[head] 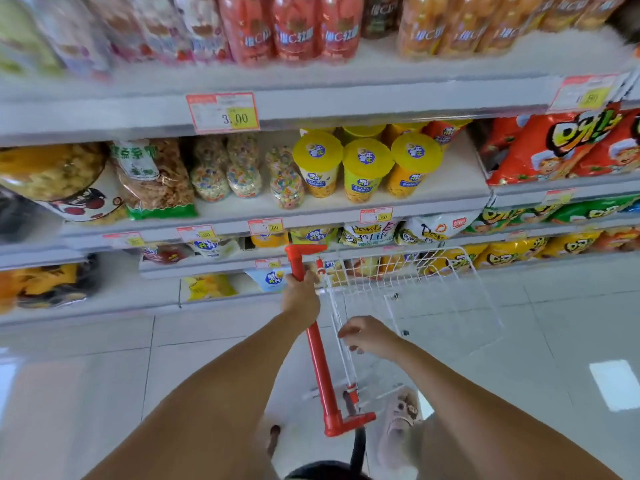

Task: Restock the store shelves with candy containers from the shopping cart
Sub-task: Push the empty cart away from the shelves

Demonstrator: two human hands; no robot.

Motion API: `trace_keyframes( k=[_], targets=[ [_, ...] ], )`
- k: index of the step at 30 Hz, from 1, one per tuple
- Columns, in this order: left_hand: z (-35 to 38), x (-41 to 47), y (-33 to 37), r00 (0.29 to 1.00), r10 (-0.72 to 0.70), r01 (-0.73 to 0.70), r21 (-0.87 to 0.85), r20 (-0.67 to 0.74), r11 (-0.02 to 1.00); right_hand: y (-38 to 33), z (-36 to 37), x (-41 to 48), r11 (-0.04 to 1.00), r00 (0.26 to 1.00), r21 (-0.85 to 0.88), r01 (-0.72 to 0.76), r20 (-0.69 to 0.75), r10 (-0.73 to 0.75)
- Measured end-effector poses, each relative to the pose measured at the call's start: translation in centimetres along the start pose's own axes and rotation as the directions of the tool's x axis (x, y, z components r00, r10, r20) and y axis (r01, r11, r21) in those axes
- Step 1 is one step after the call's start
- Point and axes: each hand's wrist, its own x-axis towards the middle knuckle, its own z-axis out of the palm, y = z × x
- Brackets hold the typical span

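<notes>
A white wire shopping cart (pixel 446 271) with a red handle bar (pixel 320 362) stands before the shelves; its basket looks empty. My left hand (pixel 300 297) grips the red handle near its upper end. My right hand (pixel 369 336) hovers over the cart's near wire rim with fingers loosely curled, holding nothing. Several clear candy containers (pixel 244 173) filled with multicoloured sweets stand on the middle shelf (pixel 450 188), left of yellow-lidded snack cups (pixel 367 168).
Bagged snacks (pixel 154 174) fill the shelf to the left, and red chip bags (pixel 561 147) lie to the right. Bottled drinks (pixel 294 26) line the top shelf. Lower shelves hold more bags. A slippered foot (pixel 398 420) stands beside the cart on the white tile floor.
</notes>
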Motion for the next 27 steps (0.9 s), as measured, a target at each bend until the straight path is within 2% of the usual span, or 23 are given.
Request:
trace_keyframes(
  k=[1, 4, 8, 11, 14, 18, 23, 27],
  targets=[
    [-0.8, -0.8, 0.1, 0.999, -0.014, 0.018, -0.078, 0.050, 0.997, -0.4, 0.7, -0.3, 1.000, 1.000, 0.030, 0.000, 0.027, -0.001],
    [-1.8, -2.9, -0.9, 0.991, 0.050, -0.037, -0.106, 0.127, 0.994, -1.5, 2.7, -0.7, 0.994, 0.995, 0.111, 0.021, 0.096, -0.031],
    [-2.1, -5.9, -3.6, 0.998, 0.046, -0.050, -0.142, -0.031, 0.989, -2.6, 4.8, -1.2, 0.991, 0.979, 0.129, 0.033, 0.194, -0.058],
    [-3.7, -6.6, -7.2, 0.998, 0.008, -0.024, -0.249, -0.067, 0.968, -3.3, 6.0, -0.9, 0.982, 0.983, 0.189, 0.011, 0.177, -0.046],
    [-5.7, -6.6, -11.7, 0.982, -0.127, 0.068, -0.357, -0.143, 0.931, -4.6, 8.1, -0.3, 0.981, 0.988, 0.194, 0.005, 0.153, -0.035],
    [-8.6, -7.4, -17.4, 0.920, -0.353, 0.209, -0.549, -0.170, 0.809, -6.3, 13.0, 0.0, 1.000, 0.992, 0.013, -0.002, 0.124, 0.001],
    [-12.5, -8.2, -25.0, 0.834, -0.514, 0.234, -0.716, -0.201, 0.658, -9.9, 18.7, 1.3, 0.969, 0.988, -0.235, 0.079, 0.149, -0.045],
    [-15.7, -9.3, -31.5, 0.715, -0.656, 0.239, -0.797, -0.242, 0.554, -14.1, 24.6, 3.1, 0.905, 0.971, -0.389, 0.171, 0.221, -0.089]
  ],
)
